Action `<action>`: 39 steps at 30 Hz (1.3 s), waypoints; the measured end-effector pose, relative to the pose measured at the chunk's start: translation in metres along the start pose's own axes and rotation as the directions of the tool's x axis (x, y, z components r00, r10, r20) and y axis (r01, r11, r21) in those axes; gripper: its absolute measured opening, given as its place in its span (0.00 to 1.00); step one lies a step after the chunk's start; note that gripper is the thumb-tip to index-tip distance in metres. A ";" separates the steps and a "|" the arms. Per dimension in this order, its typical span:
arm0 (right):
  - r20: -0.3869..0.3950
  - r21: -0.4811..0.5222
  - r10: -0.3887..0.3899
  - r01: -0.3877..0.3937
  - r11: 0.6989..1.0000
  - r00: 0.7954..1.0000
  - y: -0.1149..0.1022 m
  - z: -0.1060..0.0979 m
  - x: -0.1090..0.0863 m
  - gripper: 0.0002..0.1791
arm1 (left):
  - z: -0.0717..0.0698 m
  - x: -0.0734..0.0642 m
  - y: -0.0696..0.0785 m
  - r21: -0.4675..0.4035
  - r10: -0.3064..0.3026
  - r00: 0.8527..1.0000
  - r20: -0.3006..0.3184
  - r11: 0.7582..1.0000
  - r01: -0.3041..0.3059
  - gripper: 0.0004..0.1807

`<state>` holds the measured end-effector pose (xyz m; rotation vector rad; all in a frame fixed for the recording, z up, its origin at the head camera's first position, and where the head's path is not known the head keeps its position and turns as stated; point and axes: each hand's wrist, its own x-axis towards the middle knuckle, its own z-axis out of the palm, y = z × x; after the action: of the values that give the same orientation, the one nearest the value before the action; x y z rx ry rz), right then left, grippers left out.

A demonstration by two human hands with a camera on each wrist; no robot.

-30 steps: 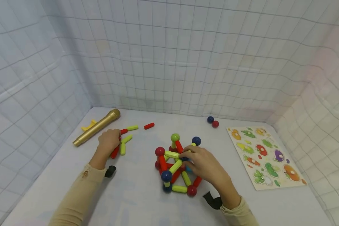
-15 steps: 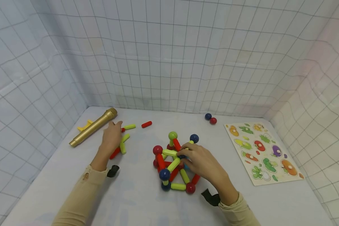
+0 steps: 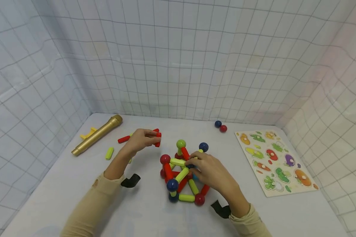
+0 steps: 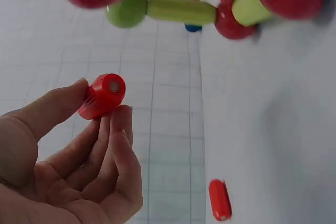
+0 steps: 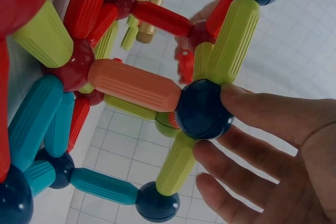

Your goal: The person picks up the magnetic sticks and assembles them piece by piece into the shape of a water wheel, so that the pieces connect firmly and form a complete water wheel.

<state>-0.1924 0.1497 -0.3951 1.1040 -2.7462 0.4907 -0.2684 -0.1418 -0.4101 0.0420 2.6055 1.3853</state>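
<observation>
Pinched between thumb and fingertips, that's how the left hand [image 3: 140,140] had the red rod [image 4: 102,97], up off the table [image 3: 154,214], one grey-dotted end toward the wrist view! Across at the frame [image 3: 182,174], the right hand [image 3: 210,171] pinched a blue ball [image 5: 203,109] at an upper joint, thumb one side, fingertips the other. Printed vegetables brightened the board [image 3: 299,190]; any lettering was too small to tell. Now the edges: the wall [image 3: 166,65] rose at the table's far edge, two loose balls [image 3: 223,128] near it, the board towards the right edge, the mic [image 3: 98,135] towards the left. A gap parted held rod from frame, another parted right hand from board.
</observation>
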 end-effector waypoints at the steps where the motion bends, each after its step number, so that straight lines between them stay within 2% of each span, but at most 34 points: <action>1: 0.001 0.002 0.003 -0.003 1.000 1.000 0.000 0.001 0.000 0.15 | 0.004 0.000 0.006 -0.050 -0.010 0.999 0.050 0.999 0.012 0.28; 4: 0.006 0.008 0.007 -0.007 1.000 1.000 0.000 0.002 0.000 0.15 | 0.012 -0.001 0.018 -0.120 -0.009 0.990 0.137 0.992 0.026 0.26; 13: -0.001 -0.005 -0.013 0.013 1.000 1.000 0.000 0.002 0.000 0.14 | 0.016 -0.004 0.021 -0.132 -0.026 0.972 0.232 0.990 0.058 0.24; 17: 0.001 -0.022 -0.005 0.005 1.000 1.000 0.002 0.001 0.000 0.14 | 0.019 0.000 0.023 -0.103 0.022 0.958 0.286 0.995 0.008 0.24; 22: 0.003 0.001 -0.003 0.003 1.000 1.000 0.001 0.002 -0.001 0.14 | 0.024 0.004 0.027 -0.052 0.075 0.929 0.363 0.997 -0.060 0.18; 28: -0.009 -0.013 -0.020 0.020 1.000 1.000 0.001 0.003 0.000 0.13 | 0.030 0.008 0.033 -0.012 0.065 0.914 0.399 0.998 -0.066 0.16; 31: -0.017 -0.021 -0.026 0.025 0.999 1.000 0.000 0.003 0.001 0.13 | 0.031 0.010 0.034 -0.003 0.061 0.902 0.427 0.998 -0.066 0.17; 36: -0.050 -0.012 -0.014 0.014 1.000 0.999 -0.004 0.005 0.003 0.10 | 0.029 0.011 0.033 0.011 0.048 0.908 0.415 0.998 -0.058 0.22; 39: -0.076 0.009 0.035 -0.035 0.999 0.996 -0.008 0.008 0.004 0.08 | 0.032 0.016 0.032 -0.009 0.100 0.905 0.413 0.994 -0.105 0.26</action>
<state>-0.1897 0.1388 -0.3999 1.0188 -2.7041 0.5365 -0.2804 -0.0960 -0.4035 0.4329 2.2831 1.2291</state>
